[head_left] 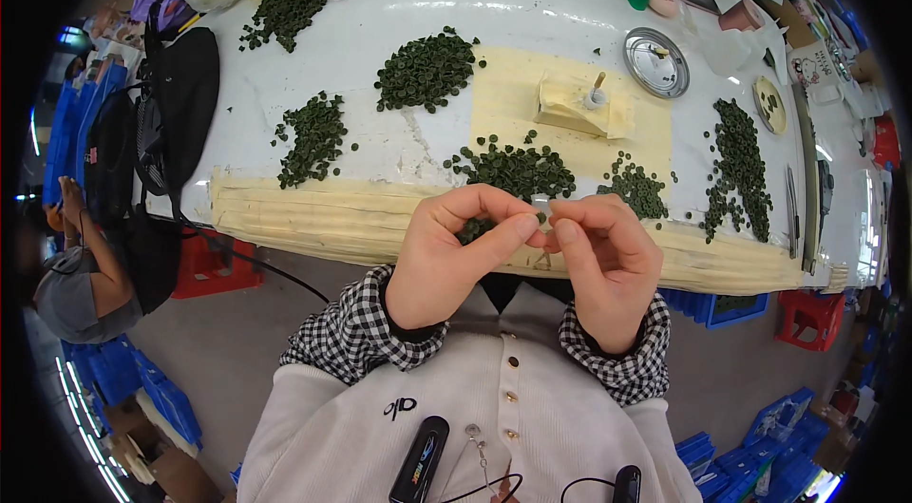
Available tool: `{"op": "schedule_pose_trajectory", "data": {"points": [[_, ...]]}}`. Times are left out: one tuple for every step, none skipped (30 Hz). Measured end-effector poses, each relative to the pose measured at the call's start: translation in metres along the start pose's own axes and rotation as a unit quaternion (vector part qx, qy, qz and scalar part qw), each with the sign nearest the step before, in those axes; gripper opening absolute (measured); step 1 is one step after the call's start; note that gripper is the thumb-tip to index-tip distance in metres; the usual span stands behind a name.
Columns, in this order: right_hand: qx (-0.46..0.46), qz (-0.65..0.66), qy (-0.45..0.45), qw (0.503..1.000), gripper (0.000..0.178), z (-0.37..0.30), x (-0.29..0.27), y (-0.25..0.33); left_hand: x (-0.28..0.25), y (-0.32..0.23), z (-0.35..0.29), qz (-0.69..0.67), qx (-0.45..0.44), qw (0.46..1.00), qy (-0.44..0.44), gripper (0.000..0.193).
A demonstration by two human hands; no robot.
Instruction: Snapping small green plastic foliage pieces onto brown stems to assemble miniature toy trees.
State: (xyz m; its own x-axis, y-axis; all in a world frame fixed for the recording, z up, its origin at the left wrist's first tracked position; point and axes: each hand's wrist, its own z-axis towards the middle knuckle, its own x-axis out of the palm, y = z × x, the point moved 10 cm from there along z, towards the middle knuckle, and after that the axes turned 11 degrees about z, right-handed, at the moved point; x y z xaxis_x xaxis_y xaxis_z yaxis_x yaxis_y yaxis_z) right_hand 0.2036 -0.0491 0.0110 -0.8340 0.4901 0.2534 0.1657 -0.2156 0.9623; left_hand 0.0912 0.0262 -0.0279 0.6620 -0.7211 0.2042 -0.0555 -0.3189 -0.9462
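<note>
Your left hand and right hand are raised together over the near edge of the desk, fingertips meeting. Both hands pinch a small dark green piece between thumbs and forefingers; it is mostly hidden. Directly beyond your hands lies a pile of green pieces on the desk. More green heaps lie farther back. A tan block sits on a yellow sheet, with a round metal lid to its right.
</note>
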Motion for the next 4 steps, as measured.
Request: {"op": "schedule_pose_trajectory", "data": {"points": [[0.002, -0.002, -0.010, 1.000, 0.013, 0.001, -0.003, 0.001, -0.002, 0.005, 0.000, -0.035, -0.037, 0.999, 0.005, 0.010], [-0.008, -0.010, -0.022, 1.000, 0.014, 0.002, -0.009, 0.003, 0.000, 0.003, 0.000, -0.101, -0.028, 0.994, 0.032, 0.012], [-0.018, -0.021, -0.037, 0.999, 0.016, 0.002, -0.018, 0.006, 0.001, 0.003, 0.003, -0.167, -0.021, 0.984, 0.062, 0.014], [-0.029, -0.031, -0.051, 0.998, 0.017, 0.002, -0.030, 0.009, 0.002, 0.003, 0.004, -0.169, -0.021, 0.983, 0.064, 0.014]]}}
